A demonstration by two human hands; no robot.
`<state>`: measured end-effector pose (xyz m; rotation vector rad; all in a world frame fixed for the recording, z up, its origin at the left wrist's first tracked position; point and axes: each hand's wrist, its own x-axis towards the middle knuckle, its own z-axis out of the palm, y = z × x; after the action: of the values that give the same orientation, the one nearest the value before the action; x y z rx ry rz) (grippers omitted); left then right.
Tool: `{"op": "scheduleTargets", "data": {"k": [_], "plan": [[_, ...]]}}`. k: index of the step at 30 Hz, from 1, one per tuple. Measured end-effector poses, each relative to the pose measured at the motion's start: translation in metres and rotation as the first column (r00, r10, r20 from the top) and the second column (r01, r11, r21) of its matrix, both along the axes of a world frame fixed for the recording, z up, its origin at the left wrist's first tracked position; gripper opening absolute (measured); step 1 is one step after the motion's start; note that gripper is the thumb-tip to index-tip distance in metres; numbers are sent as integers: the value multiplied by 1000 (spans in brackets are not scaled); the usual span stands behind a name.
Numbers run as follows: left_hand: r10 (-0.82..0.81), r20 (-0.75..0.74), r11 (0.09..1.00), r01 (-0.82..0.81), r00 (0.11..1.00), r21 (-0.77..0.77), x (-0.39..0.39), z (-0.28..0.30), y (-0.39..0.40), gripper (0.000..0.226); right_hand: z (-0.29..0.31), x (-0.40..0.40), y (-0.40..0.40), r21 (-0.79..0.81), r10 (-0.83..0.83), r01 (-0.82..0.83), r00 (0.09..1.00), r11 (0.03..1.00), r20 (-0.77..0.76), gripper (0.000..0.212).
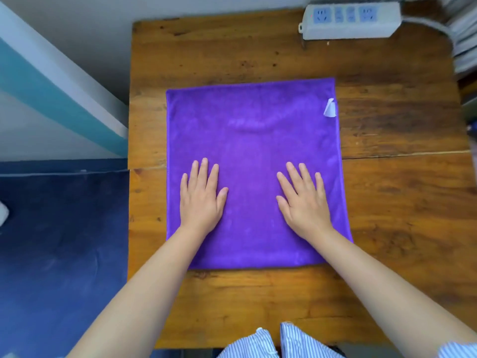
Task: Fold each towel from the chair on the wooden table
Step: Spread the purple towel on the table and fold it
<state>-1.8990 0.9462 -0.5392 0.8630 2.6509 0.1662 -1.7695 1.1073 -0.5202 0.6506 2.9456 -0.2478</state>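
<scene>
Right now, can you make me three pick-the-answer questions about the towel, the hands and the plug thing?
1. Where is the power strip?
A. far right corner of the wooden table
B. on the towel
C. on the floor

2. What colour is the towel?
A. green
B. purple
C. white

3. How do the left hand and right hand lie?
A. in fists
B. pinching a corner
C. flat on the towel

Answers: 1 A, it sits at the table's far right corner. 2 B, the cloth is purple. 3 C, the fingers are straight.
</scene>
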Motion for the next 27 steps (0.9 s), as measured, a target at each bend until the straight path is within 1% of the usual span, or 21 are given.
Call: {"op": "scheduleTargets", "data": {"k": [2, 4, 8, 10, 12, 13, 14, 15, 17, 18, 20, 22, 23, 25, 27], "plan": [[16, -2, 1000, -16, 1000, -6, 12, 0, -30, 55, -1, 30, 4, 8, -66, 65, 997, 998, 34, 47], [41, 7, 999, -41, 999, -17, 22, 0, -61, 55, -2, 62, 9, -21, -143, 145, 986, 989, 87, 51], [173, 15, 984, -172, 985, -56, 31, 0, -97, 55, -4, 108, 17, -45, -315, 326, 934, 944, 169, 61], [221, -10, 972, -221, 975, -73, 33, 2, -99, 55, -1, 116, 14, -37, -405, 415, 900, 909, 164, 64], [211, -32, 975, -213, 977, -59, 41, 10, -96, 55, 6, 117, 0, -48, -457, 463, 884, 885, 96, 62], [170, -41, 985, -171, 985, -17, 45, 14, -93, 53, 9, 115, -9, -59, -441, 443, 896, 895, 48, 59], [78, -69, 996, -75, 995, 42, 53, 18, -92, 49, 12, 115, -21, -49, -370, 369, 929, 928, -13, 56], [-54, -118, 994, 66, 991, 93, 63, 20, -92, 46, 15, 116, -33, -11, -257, 257, 963, 966, -75, 51], [-288, -205, 941, 316, 935, 119, 79, 25, -99, 52, 16, 121, -51, 47, -41, 49, 987, 998, -155, 42], [-360, -204, 916, 386, 910, 104, 81, 27, -103, 51, 15, 123, -54, 51, 25, -17, 985, 999, -171, 40], [-435, -191, 887, 455, 880, 76, 79, 30, -108, 44, 13, 129, -54, 69, 60, -49, 982, 996, -176, 35], [-475, -183, 869, 492, 861, 55, 72, 32, -112, 36, 12, 133, -47, 92, 55, -41, 987, 995, -150, 37], [-508, -204, 848, 527, 837, 51, 67, 33, -113, 32, 11, 135, -42, 111, 56, -38, 986, 993, -156, 36], [-583, -237, 799, 602, 777, 9, 58, 35, -111, 30, 12, 135, -32, 137, 52, -29, 985, 990, -164, 32], [-634, -239, 768, 636, 736, -76, 49, 39, -110, 30, 14, 136, -22, 140, 48, -25, 985, 990, -163, 27]]}}
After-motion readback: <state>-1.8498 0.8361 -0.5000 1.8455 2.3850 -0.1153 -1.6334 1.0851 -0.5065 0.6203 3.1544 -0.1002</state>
